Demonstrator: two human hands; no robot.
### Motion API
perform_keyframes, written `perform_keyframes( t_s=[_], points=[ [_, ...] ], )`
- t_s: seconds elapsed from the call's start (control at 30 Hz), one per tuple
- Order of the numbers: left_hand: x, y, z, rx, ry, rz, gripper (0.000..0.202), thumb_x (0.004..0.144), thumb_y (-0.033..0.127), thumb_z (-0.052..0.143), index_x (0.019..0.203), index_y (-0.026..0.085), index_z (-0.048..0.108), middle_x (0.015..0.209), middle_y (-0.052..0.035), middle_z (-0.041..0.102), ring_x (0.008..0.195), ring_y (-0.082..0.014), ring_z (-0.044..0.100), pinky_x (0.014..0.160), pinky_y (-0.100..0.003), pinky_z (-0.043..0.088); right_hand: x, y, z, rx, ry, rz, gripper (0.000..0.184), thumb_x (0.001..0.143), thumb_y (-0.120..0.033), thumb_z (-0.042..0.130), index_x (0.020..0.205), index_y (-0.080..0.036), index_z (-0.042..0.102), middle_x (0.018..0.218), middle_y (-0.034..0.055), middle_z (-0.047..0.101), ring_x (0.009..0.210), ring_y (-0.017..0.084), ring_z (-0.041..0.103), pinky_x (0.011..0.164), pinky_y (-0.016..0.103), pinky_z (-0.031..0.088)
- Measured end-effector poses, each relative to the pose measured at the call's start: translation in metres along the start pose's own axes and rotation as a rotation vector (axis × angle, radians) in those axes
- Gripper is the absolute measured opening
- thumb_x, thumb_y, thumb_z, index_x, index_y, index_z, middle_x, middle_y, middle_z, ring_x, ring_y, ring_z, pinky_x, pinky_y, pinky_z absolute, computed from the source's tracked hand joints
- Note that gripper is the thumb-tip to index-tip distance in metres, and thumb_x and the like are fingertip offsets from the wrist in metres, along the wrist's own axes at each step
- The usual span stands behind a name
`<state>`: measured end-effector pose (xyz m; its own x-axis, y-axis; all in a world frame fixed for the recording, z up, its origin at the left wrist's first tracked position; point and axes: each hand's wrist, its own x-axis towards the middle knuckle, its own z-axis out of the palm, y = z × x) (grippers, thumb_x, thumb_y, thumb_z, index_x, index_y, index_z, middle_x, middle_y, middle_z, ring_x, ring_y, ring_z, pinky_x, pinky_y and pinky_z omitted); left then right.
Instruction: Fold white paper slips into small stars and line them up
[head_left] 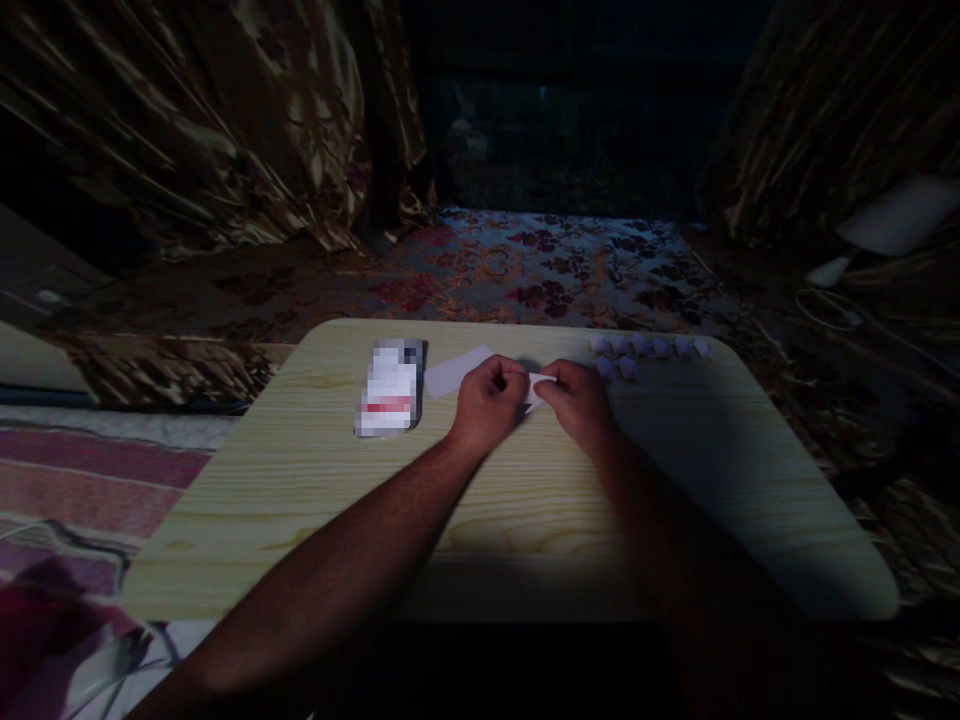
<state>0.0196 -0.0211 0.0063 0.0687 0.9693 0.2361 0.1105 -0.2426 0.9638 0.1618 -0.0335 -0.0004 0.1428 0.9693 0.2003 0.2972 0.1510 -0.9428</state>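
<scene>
Left to right across the pale wooden table (pixel 525 500). Well left of our fingers lies one phone (pixel 390 390), flat, its screen blurred. Between it and our left knuckles lies one loose paper strip (pixel 454 372), flat and untouched, just beside the hand.

Our left hand (pixel 487 400) is curled nearly shut, thumb and forefinger pinching one end of a small white paper piece (pixel 541 385). That piece sits between the two sets of fingertips, held just above the tabletop. Our right hand (pixel 577 400) pinches its other end, fingers likewise drawn close; how tightly either grip bears we cannot tell in this dim light.

We judge the step in hand to be a fold or crease midway through the shaping of this piece. The next move, as we read it, calls for a steady pinch on one side while the other fingers turn the free end over, with the edges kept aligned.

Beyond and to the right of our right fingertips lie small folded paper pieces (pixel 649 350): we count about eight, six in a row and two nearer.
</scene>
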Motion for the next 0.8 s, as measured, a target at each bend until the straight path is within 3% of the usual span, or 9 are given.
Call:
perform_keyframes(
  t_s=[0.8],
  points=[
    [0.0001,-0.0026,-0.0023,0.035,-0.026,0.026,0.020,0.080,0.036,0.061,0.077,0.016,0.064,0.065,0.0010,0.060,0.056,-0.0104,0.049,0.053,-0.022,0.039,-0.0006,-0.0043,0.0003,0.036,0.041,-0.015,0.006,0.067,-0.025,0.061,0.068,-0.019,0.062,0.061,-0.0028,0.058,0.059,0.014,0.052,0.055,0.024,0.038]
  ],
)
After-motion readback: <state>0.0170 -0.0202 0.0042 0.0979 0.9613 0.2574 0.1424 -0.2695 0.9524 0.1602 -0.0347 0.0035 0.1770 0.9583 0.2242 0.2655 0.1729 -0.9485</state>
